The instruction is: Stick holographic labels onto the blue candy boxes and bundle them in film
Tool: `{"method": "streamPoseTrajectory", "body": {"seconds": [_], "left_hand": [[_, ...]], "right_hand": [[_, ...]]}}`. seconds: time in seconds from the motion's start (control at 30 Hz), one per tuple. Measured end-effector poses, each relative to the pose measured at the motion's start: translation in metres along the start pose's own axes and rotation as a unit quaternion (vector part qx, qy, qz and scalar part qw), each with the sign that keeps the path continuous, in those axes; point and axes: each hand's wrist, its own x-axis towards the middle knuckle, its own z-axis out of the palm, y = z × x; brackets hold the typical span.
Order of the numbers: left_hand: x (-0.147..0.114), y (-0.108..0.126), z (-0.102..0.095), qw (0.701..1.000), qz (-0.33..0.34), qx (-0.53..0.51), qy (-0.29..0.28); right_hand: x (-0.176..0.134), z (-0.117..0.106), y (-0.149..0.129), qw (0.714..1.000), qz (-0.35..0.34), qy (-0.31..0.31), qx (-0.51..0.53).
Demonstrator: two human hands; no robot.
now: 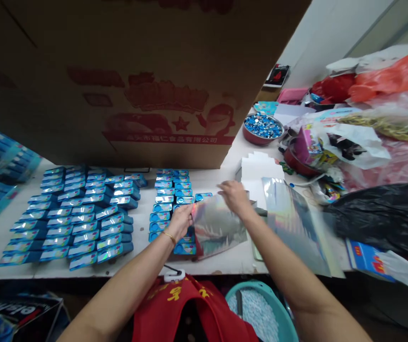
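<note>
My left hand (181, 222) grips the left edge of a shiny, rainbow-tinted sheet (220, 228), thumb and fingers closed on it. The sheet is held tilted in front of me and partly covers two columns of small blue boxes (163, 207). Over the sheet's upper right corner is my right hand (235, 195), its fingers drawn together and slightly blurred; what they hold, if anything, I cannot make out. More shiny sheets (289, 218) lie in a stack to the right, beside white folded card (259, 168).
A large cardboard carton (147, 147) stands at the back. Rows of blue boxes (82, 213) fill the left side. Bowl of blue wrapped pieces (262, 127) at back right; plastic bags (367, 166) along the right. A teal basin (285, 313) with white pieces sits below the table's front edge.
</note>
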Motion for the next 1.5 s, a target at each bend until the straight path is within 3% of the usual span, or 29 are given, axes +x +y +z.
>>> {"method": "streamPoseTrajectory", "body": {"seconds": [0.1,0.17,0.37,0.5,0.63,0.7,0.77,0.87,0.97,1.07,1.27,1.4,1.5], "left_hand": [[0.006,-0.005,-0.010,0.998,-0.014,-0.061,-0.012],[0.010,-0.007,-0.018,0.994,-0.021,-0.107,-0.012],[0.019,-0.019,-0.034,0.990,-0.033,-0.139,0.007],[0.031,-0.029,-0.048,0.998,0.037,0.008,0.054],[0.042,-0.028,-0.074,0.978,0.126,0.126,0.108],[0.041,-0.022,-0.089,0.972,0.151,0.137,0.118],[0.033,-0.015,-0.103,0.970,0.161,0.109,0.145],[0.015,-0.001,-0.122,0.980,0.122,-0.016,0.159],[0.000,0.010,-0.138,0.985,0.095,-0.068,0.127],[0.002,0.014,-0.151,0.983,0.092,-0.030,0.158],[0.035,0.013,-0.178,0.966,0.158,0.071,0.190],[0.052,0.017,-0.191,0.962,0.169,0.129,0.168],[0.060,0.013,-0.195,0.967,0.150,0.138,0.151]], "right_hand": [[0.004,0.025,-0.058,0.990,-0.117,-0.017,0.082],[0.002,0.041,-0.080,0.982,-0.160,-0.042,0.088],[-0.012,0.077,-0.085,0.975,-0.208,-0.057,0.049],[-0.017,0.060,-0.097,0.982,-0.158,-0.075,0.073],[-0.008,0.021,-0.118,0.968,-0.048,-0.078,0.233],[0.002,0.015,-0.129,0.928,0.042,-0.090,0.359],[0.014,0.023,-0.139,0.855,0.148,-0.111,0.484],[0.025,0.051,-0.156,0.742,0.273,-0.122,0.600],[0.028,0.078,-0.171,0.707,0.317,-0.126,0.620],[0.028,0.096,-0.181,0.739,0.316,-0.106,0.585],[0.031,0.122,-0.197,0.886,0.263,-0.011,0.382],[0.034,0.130,-0.203,0.927,0.246,0.007,0.281],[0.036,0.131,-0.204,0.949,0.229,-0.028,0.214]]}}
